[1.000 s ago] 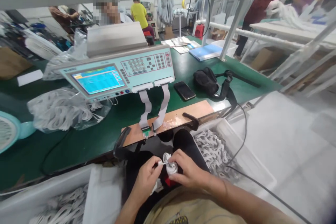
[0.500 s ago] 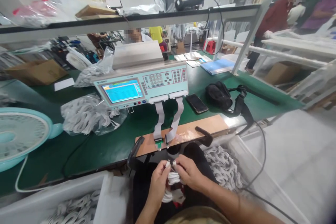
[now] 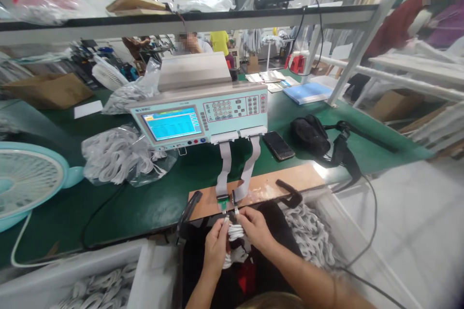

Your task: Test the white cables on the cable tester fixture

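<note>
A coiled white cable (image 3: 236, 232) hangs between my two hands over my lap. My left hand (image 3: 216, 241) pinches one of its plug ends, close under the green circuit board (image 3: 223, 202) at the bench edge. With thumb and finger, my right hand (image 3: 254, 226) holds the other plug end near the second connector (image 3: 236, 208). Whether either plug is seated I cannot tell. Two grey ribbon cables (image 3: 224, 166) run from these connectors up to the tester (image 3: 203, 120), whose blue screen (image 3: 172, 124) is lit.
A phone (image 3: 278, 146) and a black pouch (image 3: 310, 135) lie right of the tester. Bagged cables (image 3: 112, 154) and a turquoise fan (image 3: 29, 183) stand left. White bins (image 3: 147, 270) with coiled cables flank my legs. Black clamps (image 3: 290, 194) hold a wooden board (image 3: 275, 181).
Both hands have moved up and forward from over my lap to the connectors at the bench edge, carrying the cable's plug ends. The view has shifted slightly.
</note>
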The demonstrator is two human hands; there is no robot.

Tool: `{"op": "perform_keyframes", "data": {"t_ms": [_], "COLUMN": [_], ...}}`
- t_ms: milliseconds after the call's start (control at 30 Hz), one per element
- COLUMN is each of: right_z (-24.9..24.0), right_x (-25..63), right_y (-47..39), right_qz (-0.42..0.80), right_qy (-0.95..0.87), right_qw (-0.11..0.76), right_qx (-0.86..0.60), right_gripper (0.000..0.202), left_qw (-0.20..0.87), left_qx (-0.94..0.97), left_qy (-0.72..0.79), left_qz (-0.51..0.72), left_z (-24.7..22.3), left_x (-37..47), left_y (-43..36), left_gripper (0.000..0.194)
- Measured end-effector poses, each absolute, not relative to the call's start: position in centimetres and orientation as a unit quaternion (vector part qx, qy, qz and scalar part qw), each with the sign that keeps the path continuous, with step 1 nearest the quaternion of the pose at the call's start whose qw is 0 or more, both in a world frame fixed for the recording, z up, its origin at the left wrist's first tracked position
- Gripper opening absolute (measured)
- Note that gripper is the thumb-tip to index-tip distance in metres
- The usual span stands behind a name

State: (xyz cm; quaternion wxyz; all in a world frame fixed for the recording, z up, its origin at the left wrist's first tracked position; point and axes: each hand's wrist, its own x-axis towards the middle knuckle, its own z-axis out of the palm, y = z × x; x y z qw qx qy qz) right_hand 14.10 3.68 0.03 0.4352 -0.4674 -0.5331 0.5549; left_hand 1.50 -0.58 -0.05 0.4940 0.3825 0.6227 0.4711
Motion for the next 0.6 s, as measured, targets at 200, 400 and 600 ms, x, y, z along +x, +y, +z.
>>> {"op": "perform_keyframes", "data": {"t_ms": [200,400,600], "right_z": [1.2,1.5,2.0], "right_x": [13.5,13.0,13.4], "right_y": [3.7,4.0,4.1], "right_qz": [0.656,0.711,0.714], "right_qy": [-0.417,-0.317,-0.346], "right_qw": [0.422,0.43,0.412], "right_qx": [-0.466,-0.457,-0.449], "right_gripper": [0.032,0.033,0.031], "left_qw": [0.516,0.528,0.495], "left_qx": [0.454,0.423,0.426], "left_qy": [0.601,0.602,0.612], "left_qz": [0.408,0.424,0.446], "left_z": [0.5,0.9,0.8], "left_x": [-0.8,-1.1,-0.5], "left_y": [0.3,0.7,1.1], "left_gripper": [0.033,0.032,0.032]}}
